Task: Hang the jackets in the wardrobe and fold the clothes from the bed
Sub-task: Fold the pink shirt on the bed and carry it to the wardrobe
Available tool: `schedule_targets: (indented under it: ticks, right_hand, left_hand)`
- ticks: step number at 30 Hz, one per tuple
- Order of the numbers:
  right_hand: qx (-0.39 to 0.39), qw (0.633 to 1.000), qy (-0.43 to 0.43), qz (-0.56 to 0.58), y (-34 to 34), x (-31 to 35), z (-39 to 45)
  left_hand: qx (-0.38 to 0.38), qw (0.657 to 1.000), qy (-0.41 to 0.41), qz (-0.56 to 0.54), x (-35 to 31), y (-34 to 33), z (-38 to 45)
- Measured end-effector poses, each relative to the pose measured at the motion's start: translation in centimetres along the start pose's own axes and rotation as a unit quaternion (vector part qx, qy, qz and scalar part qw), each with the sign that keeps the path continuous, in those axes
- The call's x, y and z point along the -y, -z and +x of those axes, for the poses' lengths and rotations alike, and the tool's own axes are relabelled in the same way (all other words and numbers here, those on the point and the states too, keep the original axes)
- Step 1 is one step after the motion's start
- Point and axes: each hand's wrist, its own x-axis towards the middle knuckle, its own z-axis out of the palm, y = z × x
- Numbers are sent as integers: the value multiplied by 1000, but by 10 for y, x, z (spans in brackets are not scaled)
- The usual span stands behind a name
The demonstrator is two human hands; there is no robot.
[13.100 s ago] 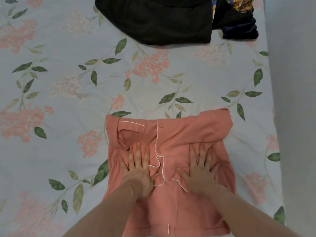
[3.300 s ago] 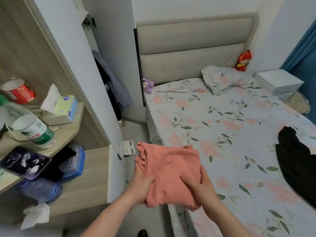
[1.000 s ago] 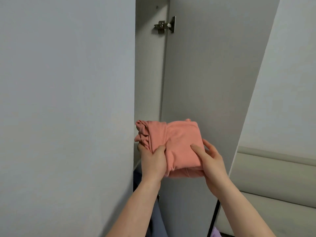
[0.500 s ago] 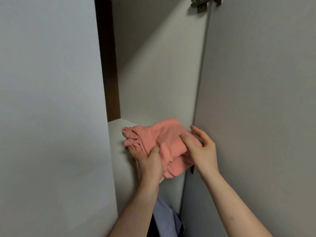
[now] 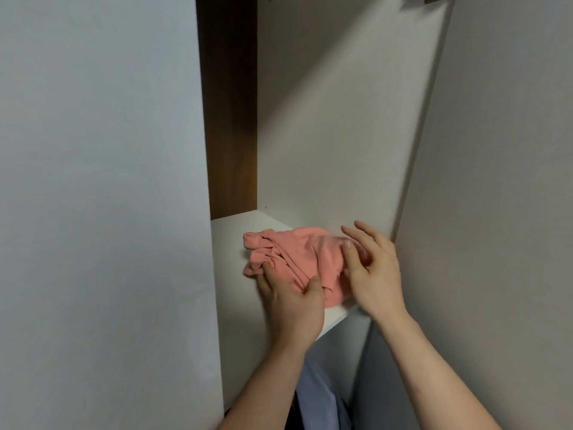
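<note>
Folded pink garment (image 5: 297, 259) lies on wardrobe shelf (image 5: 229, 243), near its front edge. Left hand (image 5: 291, 302) still grips its near side, thumb on top; right hand (image 5: 372, 274) open, fingers loose beside it. Putting this piece away looks nearly done; other clothes can't be judged.

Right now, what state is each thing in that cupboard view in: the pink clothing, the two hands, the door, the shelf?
Pink garment: folded but rumpled, lying on the shelf.
Left hand: fingers on the garment's near edge, thumb up against it.
Right hand: fingers straight, touching the garment's right side; blurred.
Wardrobe door: open.
Shelf: holds only the garment.
Bluish clothing: hanging below the shelf.
</note>
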Motion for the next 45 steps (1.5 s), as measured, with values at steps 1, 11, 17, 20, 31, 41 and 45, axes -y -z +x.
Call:
schedule_targets:
  ticks: [1,11,17,20,31,41,45]
  right_hand:
    - [32,999,12,-19,-2,-2,-1]
    - [177,971,-1,-158,-24,-22,14]
    - [179,963,26,-201,-60,-24,23]
    - [178,957,46,-226,-73,-28,34]
    - [181,945,61,-265,-145,-27,65]
    - [216,942,66,-249,-190,-28,87]
    - [227,945,64,-227,-210,-26,98]
  left_hand:
    - [13,999,-19,39,3,2,-3]
    - [114,902,-163,384,20,30,-32]
    - [154,859,-184,452,27,40,-36]
    - [166,845,-176,478,28,40,-37]
    - [172,821,-197,508,32,42,-34]
    - [155,807,-214,529,36,38,-43]
    - [124,801,-209,547,43,36,-44]
